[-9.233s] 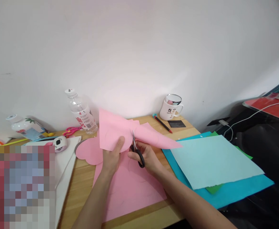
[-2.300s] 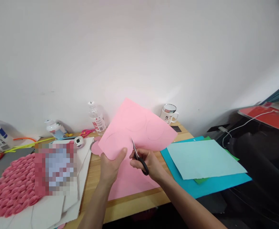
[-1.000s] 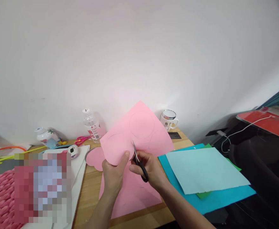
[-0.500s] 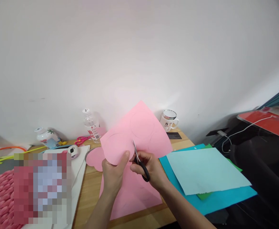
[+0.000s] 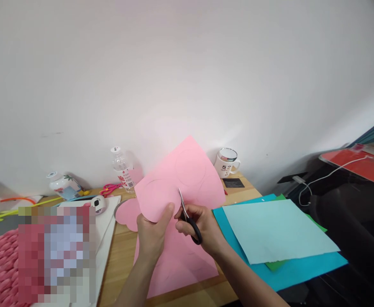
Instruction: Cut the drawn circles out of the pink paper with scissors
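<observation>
My left hand [image 5: 153,232] pinches the lower edge of a pink paper sheet [image 5: 190,168], thumb on top. The sheet is held up off the table and bears thin drawn curves and a circle. In my right hand [image 5: 202,226] are black-handled scissors [image 5: 187,215], their blades at a cut in the sheet beside my left thumb. Below both hands, another pink sheet [image 5: 183,273] with faint drawn lines lies on the table. A pink scalloped cut-out [image 5: 126,214] rests just left of the held sheet, partly covered by it.
A clear plastic bottle [image 5: 123,168], a white mug [image 5: 227,163] and pink scissors [image 5: 110,189] stand or lie at the back by the wall. Light blue paper [image 5: 279,230] tops blue and green sheets at right. At left are a white board [image 5: 105,247] and a pink knitted item [image 5: 1,266].
The held sheet's right side has swung slightly inward, showing more of the dark card behind it. Both hands and the scissors stay almost in place.
</observation>
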The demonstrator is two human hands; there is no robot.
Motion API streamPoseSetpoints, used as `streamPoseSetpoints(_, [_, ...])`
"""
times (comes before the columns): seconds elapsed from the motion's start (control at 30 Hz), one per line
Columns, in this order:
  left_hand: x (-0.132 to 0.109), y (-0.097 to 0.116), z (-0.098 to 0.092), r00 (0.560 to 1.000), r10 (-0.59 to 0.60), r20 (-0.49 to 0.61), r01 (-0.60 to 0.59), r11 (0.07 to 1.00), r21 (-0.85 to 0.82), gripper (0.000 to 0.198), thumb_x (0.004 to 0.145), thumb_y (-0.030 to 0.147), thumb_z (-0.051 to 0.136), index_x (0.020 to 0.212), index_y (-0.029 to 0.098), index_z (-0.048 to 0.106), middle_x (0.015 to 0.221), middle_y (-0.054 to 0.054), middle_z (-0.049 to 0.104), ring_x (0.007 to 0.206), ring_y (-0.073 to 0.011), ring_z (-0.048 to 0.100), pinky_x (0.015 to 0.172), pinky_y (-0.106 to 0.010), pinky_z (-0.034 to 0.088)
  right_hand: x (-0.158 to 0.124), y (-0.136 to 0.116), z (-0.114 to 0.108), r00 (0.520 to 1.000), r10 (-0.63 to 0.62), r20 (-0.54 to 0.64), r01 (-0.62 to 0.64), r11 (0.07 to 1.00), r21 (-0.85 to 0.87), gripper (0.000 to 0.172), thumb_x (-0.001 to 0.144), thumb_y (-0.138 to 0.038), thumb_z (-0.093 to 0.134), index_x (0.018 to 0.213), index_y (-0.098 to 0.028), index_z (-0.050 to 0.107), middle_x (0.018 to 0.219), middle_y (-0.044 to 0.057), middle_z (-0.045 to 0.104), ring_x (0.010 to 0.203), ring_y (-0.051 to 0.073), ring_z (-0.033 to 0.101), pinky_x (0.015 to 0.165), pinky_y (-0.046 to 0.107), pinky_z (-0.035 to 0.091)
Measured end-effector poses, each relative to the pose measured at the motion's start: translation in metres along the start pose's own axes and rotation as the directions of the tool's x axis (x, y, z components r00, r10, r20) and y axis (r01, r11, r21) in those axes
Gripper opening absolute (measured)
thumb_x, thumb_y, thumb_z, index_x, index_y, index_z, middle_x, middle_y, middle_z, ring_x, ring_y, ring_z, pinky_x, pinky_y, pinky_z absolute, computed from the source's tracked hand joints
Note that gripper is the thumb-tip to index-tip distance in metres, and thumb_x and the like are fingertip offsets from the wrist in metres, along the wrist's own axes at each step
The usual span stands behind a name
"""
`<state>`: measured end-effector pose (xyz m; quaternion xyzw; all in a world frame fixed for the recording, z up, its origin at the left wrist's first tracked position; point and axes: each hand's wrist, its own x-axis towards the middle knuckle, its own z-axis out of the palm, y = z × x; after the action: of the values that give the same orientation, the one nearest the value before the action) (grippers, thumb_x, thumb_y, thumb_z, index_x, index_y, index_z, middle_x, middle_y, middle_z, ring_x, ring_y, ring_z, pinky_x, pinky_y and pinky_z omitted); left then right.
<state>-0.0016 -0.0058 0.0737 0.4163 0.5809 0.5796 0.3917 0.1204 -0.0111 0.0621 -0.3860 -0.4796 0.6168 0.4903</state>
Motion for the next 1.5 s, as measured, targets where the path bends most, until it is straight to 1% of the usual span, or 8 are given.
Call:
streamPoseSetpoints(0.23, [-0.002, 0.0, -0.003, 0.999, 0.013, 0.043, -0.014, 1.0, 0.027, 0.027, 0.056, 0.035, 0.072, 0.066, 0.01, 0.068, 0.065, -0.007, 0.068, 0.064, -0.0205, 0.062, 0.055, -0.026, 0.051, 0.002, -0.005, -0.004, 0.997, -0.054, 0.057, 0.052, 0.998, 0.02, 0.037, 0.055, -0.039, 0.078, 0.061, -0.017, 0.05, 0.058, -0.005, 0.042, 0.052, 0.008, 0.033, 0.048, 0.022, 0.028])
streamPoseSetpoints(0.5, [-0.001, -0.001, -0.002, 0.998, 0.027, 0.049, -0.028, 0.999, 0.03, 0.028, 0.057, 0.036, 0.071, 0.068, 0.01, 0.069, 0.066, -0.007, 0.069, 0.064, -0.0197, 0.062, 0.056, -0.026, 0.051, 0.001, -0.006, -0.004, 0.998, -0.049, 0.046, 0.049, 0.999, 0.006, 0.038, 0.053, -0.04, 0.079, 0.06, -0.017, 0.05, 0.056, -0.005, 0.04, 0.051, 0.008, 0.032, 0.049, 0.022, 0.028])
streamPoseSetpoints(0.63, [-0.001, 0.001, -0.002, 0.999, 0.036, 0.028, -0.037, 0.998, 0.06, 0.026, 0.056, 0.035, 0.072, 0.064, 0.01, 0.068, 0.062, -0.006, 0.068, 0.061, -0.0186, 0.061, 0.054, -0.025, 0.05, 0.0, -0.008, -0.002, 0.998, -0.046, 0.045, 0.046, 0.999, 0.022, 0.035, 0.055, -0.037, 0.078, 0.06, -0.016, 0.051, 0.056, -0.005, 0.039, 0.052, 0.007, 0.031, 0.049, 0.022, 0.028])
streamPoseSetpoints(0.77, [-0.002, 0.003, -0.003, 1.0, 0.025, 0.013, -0.026, 0.998, 0.063, 0.026, 0.054, 0.035, 0.072, 0.061, 0.01, 0.068, 0.06, -0.006, 0.067, 0.059, -0.019, 0.06, 0.051, -0.025, 0.049, 0.0, -0.008, -0.003, 0.999, -0.037, 0.039, 0.037, 0.999, 0.001, 0.035, 0.055, -0.04, 0.077, 0.059, -0.017, 0.051, 0.056, -0.005, 0.04, 0.052, 0.008, 0.032, 0.049, 0.023, 0.028])
streamPoseSetpoints(1.07, [-0.002, 0.0, -0.005, 0.999, 0.023, 0.043, -0.025, 0.999, 0.045, 0.024, 0.056, 0.034, 0.071, 0.056, 0.011, 0.065, 0.054, -0.003, 0.063, 0.054, -0.0164, 0.058, 0.048, -0.023, 0.047, -0.001, -0.006, -0.004, 0.999, -0.022, 0.024, 0.022, 1.0, -0.019, 0.032, 0.056, -0.04, 0.077, 0.064, -0.017, 0.057, 0.051, -0.005, 0.041, 0.05, 0.008, 0.034, 0.047, 0.023, 0.029])
streamPoseSetpoints(1.23, [-0.001, -0.003, -0.004, 0.998, 0.021, 0.064, -0.019, 0.999, -0.027, 0.024, 0.058, 0.034, 0.071, 0.051, 0.013, 0.06, 0.05, 0.0, 0.059, 0.051, -0.0132, 0.054, 0.046, -0.021, 0.045, -0.002, -0.003, -0.004, 0.999, -0.02, 0.033, 0.02, 1.0, 0.003, 0.028, 0.059, -0.036, 0.076, 0.067, -0.017, 0.057, 0.049, -0.006, 0.043, 0.046, 0.008, 0.035, 0.046, 0.023, 0.031])
streamPoseSetpoints(1.37, [-0.003, -0.002, 0.0, 0.996, 0.046, 0.07, -0.039, 0.995, -0.094, 0.024, 0.061, 0.034, 0.069, 0.052, 0.013, 0.06, 0.049, 0.001, 0.057, 0.047, -0.0116, 0.052, 0.044, -0.02, 0.044, -0.003, -0.004, 0.001, 1.0, -0.019, 0.011, 0.019, 0.999, 0.027, 0.03, 0.057, -0.036, 0.077, 0.066, -0.017, 0.056, 0.05, -0.005, 0.047, 0.047, 0.008, 0.04, 0.048, 0.024, 0.033])
streamPoseSetpoints(1.5, [-0.005, 0.003, 0.004, 0.998, 0.02, 0.063, -0.016, 0.999, -0.051, 0.028, 0.063, 0.036, 0.067, 0.049, 0.013, 0.06, 0.044, 0.0, 0.057, 0.043, -0.0128, 0.053, 0.042, -0.022, 0.044, -0.003, -0.006, 0.005, 1.0, 0.002, 0.012, -0.002, 0.998, 0.057, 0.034, 0.055, -0.038, 0.078, 0.066, -0.017, 0.054, 0.052, -0.005, 0.047, 0.048, 0.009, 0.04, 0.049, 0.024, 0.033])
